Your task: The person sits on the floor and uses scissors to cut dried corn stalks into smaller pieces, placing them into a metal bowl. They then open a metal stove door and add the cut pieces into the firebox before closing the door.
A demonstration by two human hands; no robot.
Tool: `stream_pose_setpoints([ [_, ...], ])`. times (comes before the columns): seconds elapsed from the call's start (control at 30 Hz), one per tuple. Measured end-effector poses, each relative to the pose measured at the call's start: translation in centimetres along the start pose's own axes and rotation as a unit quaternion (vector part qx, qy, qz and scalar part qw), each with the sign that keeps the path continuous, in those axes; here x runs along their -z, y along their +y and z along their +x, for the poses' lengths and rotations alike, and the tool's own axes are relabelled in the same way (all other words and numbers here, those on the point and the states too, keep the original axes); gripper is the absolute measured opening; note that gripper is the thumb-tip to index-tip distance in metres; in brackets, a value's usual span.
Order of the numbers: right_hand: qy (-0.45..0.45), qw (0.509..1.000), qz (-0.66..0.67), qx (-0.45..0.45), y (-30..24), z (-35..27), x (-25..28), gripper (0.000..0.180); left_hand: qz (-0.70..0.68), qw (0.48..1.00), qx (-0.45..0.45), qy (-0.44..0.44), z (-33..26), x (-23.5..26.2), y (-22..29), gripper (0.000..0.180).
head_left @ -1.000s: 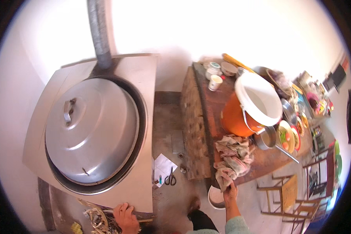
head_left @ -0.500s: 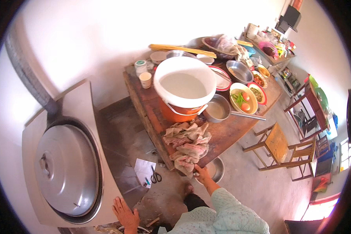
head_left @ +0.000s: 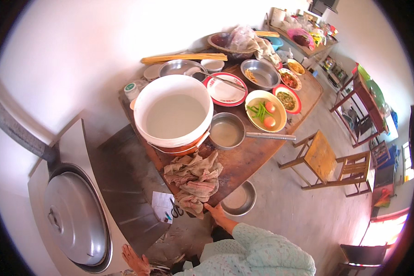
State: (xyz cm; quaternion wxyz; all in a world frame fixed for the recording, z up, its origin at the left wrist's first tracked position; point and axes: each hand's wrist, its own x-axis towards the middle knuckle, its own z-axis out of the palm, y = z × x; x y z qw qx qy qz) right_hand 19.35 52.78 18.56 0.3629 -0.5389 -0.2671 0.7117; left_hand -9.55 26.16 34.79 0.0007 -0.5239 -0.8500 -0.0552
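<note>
My left hand (head_left: 134, 261) lies with fingers stretched out by the near edge of the stove top (head_left: 117, 244), next to the big wok covered by a domed metal lid (head_left: 73, 218). At the near corner of the wooden table (head_left: 244, 168), my right hand (head_left: 218, 216) grips the edge, its fingers partly hidden. A crumpled brown cloth (head_left: 195, 179) lies just beyond that hand. Behind the cloth stands an orange bucket with a white inside (head_left: 175, 115), holding cloudy liquid. Beside it is a long-handled metal saucepan (head_left: 227, 131) with some liquid in it.
A yellow bowl (head_left: 273, 122) holds green peppers and tomatoes, near plates of food and a steel bowl (head_left: 262, 73). On the floor are a metal basin (head_left: 244, 202), a white sheet (head_left: 162, 204) and black-handled scissors (head_left: 175, 209). A wooden chair (head_left: 324, 158) stands right.
The view has shifted, so the table and bucket appear larger and farther left. Both hands stay near the same places, the left by the stove edge and the right at the table corner.
</note>
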Motion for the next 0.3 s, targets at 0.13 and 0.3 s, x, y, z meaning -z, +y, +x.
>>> stream_pose_setpoints([
  [0.13,0.059,0.996,-0.061,0.017,-0.6,0.0,-0.5,0.077,0.009,1.000,-0.024,-0.006,0.3,0.2,-0.1,0.078],
  [0.3,0.076,0.996,-0.055,-0.001,-1.5,-0.8,-0.6,0.079,-0.013,0.999,-0.031,-0.026,-0.1,-0.2,-1.3,0.082],
])
